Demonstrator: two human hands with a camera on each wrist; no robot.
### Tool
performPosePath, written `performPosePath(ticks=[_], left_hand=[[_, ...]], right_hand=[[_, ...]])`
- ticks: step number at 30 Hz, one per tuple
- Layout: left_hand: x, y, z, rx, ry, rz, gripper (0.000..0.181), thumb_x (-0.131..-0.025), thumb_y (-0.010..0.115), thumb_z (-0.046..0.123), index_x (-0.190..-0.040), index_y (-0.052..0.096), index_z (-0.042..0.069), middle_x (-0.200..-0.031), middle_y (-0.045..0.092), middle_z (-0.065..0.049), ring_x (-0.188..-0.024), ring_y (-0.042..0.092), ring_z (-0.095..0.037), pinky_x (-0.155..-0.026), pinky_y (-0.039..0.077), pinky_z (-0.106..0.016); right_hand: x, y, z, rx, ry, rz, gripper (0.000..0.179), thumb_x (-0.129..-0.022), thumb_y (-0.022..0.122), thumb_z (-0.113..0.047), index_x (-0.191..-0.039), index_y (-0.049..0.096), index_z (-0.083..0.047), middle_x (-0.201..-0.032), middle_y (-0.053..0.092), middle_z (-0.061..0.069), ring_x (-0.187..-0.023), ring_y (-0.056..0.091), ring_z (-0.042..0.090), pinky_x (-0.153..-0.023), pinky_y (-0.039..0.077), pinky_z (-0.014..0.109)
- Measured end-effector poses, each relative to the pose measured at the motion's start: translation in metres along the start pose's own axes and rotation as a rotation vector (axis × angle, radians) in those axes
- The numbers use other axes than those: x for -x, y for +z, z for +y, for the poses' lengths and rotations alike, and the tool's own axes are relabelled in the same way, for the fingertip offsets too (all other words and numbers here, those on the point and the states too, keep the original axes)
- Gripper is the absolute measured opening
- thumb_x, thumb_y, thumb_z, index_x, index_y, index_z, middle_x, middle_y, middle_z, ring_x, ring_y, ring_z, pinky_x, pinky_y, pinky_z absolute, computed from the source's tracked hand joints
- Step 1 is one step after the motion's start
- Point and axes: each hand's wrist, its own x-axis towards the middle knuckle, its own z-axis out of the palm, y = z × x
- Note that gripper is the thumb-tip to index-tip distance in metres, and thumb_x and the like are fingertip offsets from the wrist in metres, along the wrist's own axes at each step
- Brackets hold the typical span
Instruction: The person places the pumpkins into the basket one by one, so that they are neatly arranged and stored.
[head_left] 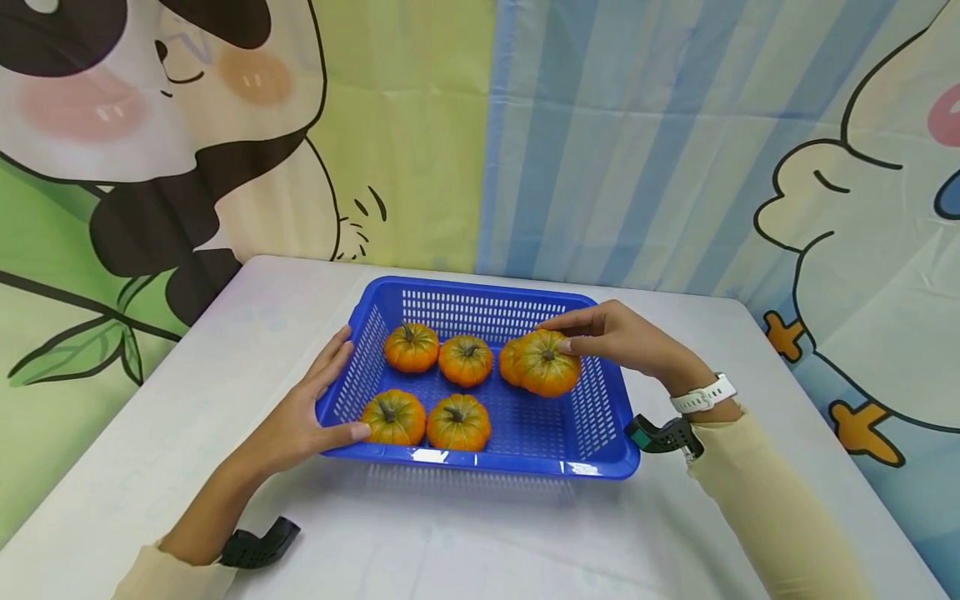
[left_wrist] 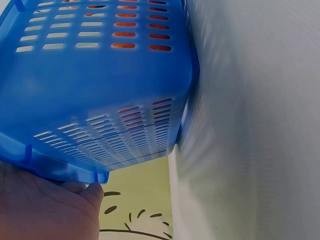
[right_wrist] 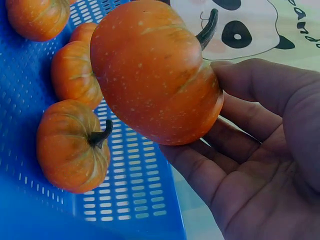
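Observation:
A blue plastic basket with slotted walls holds several small orange pumpkins, among them two along the front and two farther back. My right hand grips another pumpkin between thumb and fingers, raised over the basket's right part; its curved stem shows in the right wrist view. Behind it, one more pumpkin is partly hidden. At the left front corner, my left hand holds the basket's rim, thumb over the edge and fingers along the outside.
A white-covered table supports the basket. Behind it hangs a curtain printed with cartoon animals and stripes. The right wrist wears a white watch band, and a dark wrist camera is on the left.

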Motion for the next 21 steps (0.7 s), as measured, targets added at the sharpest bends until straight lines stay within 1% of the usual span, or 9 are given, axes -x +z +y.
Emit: performPosePath(ticks=[3,6,11,16,21], left_hand=[[0.000,0.001,0.000,-0.003,0.000,-0.001,0.101,-0.079,0.076,0.027,-0.157,0.014,0.011,-0.163,0.000,0.005,-0.147,0.004,-0.033,-0.105,0.017,-0.072],[0.000,0.001,0.000,-0.010,0.000,0.002,0.101,-0.079,0.076,0.027,-0.157,0.014,0.011,-0.163,0.000,0.005,-0.147,0.005,-0.034,-0.104,0.018,-0.072],[-0.001,0.002,-0.001,-0.013,0.004,0.001,0.101,-0.079,0.076,0.028,-0.157,0.014,0.011,-0.163,0.001,0.005,-0.147,0.004,-0.033,-0.104,0.018,-0.072],[0.000,0.002,-0.001,-0.015,0.002,0.000,0.100,-0.079,0.076,0.028,-0.157,0.015,0.010,-0.163,0.001,0.005,-0.147,0.004,-0.033,-0.105,0.017,-0.072],[0.000,0.000,0.000,-0.022,-0.006,0.004,0.100,-0.080,0.076,0.029,-0.157,0.015,0.011,-0.163,0.001,0.005,-0.147,0.004,-0.033,-0.105,0.017,-0.072]], right_hand=[[-0.004,0.001,-0.001,0.051,0.004,-0.015,0.033,-0.094,0.064,-0.016,-0.127,0.067,-0.011,-0.124,0.065,0.006,-0.114,0.059,0.023,-0.093,0.051,0.037],[-0.007,0.002,-0.004,0.082,0.008,-0.059,0.034,-0.094,0.064,-0.017,-0.128,0.066,-0.012,-0.125,0.064,0.005,-0.115,0.058,0.022,-0.095,0.050,0.038],[-0.011,0.004,-0.006,0.101,0.034,-0.146,0.035,-0.094,0.065,-0.016,-0.128,0.066,-0.012,-0.127,0.063,0.005,-0.116,0.057,0.022,-0.095,0.050,0.037],[-0.016,0.004,-0.003,0.109,0.044,-0.195,0.034,-0.094,0.065,-0.015,-0.127,0.067,-0.010,-0.125,0.064,0.007,-0.113,0.060,0.022,-0.094,0.051,0.035],[-0.022,0.007,-0.003,0.119,0.046,-0.244,0.033,-0.094,0.066,-0.017,-0.126,0.067,-0.009,-0.119,0.067,0.005,-0.107,0.063,0.019,-0.090,0.052,0.033]])
